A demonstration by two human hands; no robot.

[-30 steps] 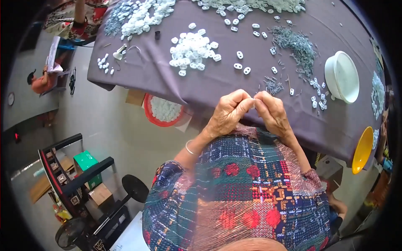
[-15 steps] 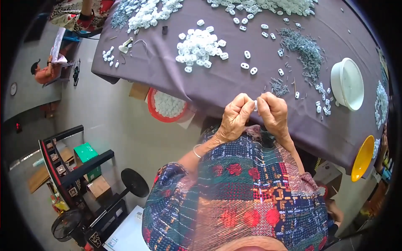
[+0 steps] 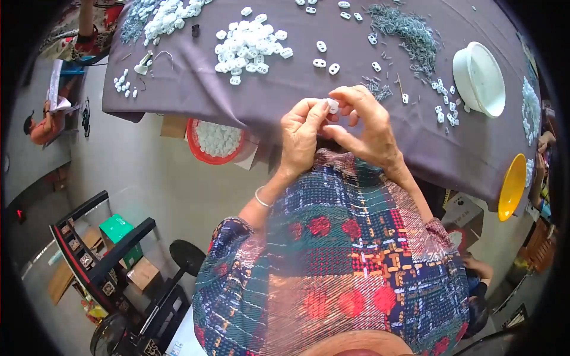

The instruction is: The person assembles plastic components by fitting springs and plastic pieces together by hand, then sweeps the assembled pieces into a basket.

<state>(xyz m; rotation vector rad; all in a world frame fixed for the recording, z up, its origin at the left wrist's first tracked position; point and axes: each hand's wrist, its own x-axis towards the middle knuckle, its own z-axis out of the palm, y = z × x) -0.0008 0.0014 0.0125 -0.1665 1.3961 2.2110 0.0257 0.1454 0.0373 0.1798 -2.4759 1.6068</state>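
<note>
Between the thumb and fingers of my left hand (image 3: 301, 133) is a small white two-holed plastic piece (image 3: 332, 106), held just over the table's near edge. My right hand (image 3: 371, 127) is beside it, thumb and fingers spread apart. Its index fingertip is close to the white piece; I cannot tell if it touches. Beyond my hands, a few similar oval pieces (image 3: 321, 63) lie loose on the dark tablecloth (image 3: 202, 83). Past my right hand is a scatter of thin grey pin-like bits (image 3: 378, 90).
A heap of white pieces (image 3: 246, 50) sits farther left, and a larger grey pile (image 3: 409, 35) at the back right. To the right stand a white tub (image 3: 496, 89) and a yellow dish (image 3: 512, 188). Below the table edge, a red basin (image 3: 199, 151) holds white pieces. Another person (image 3: 44, 124) sits far left.
My two hands were pinched together around the white piece. Now the right fingers have spread and drawn off, while the left keeps the piece. The whole view has also shifted.
</note>
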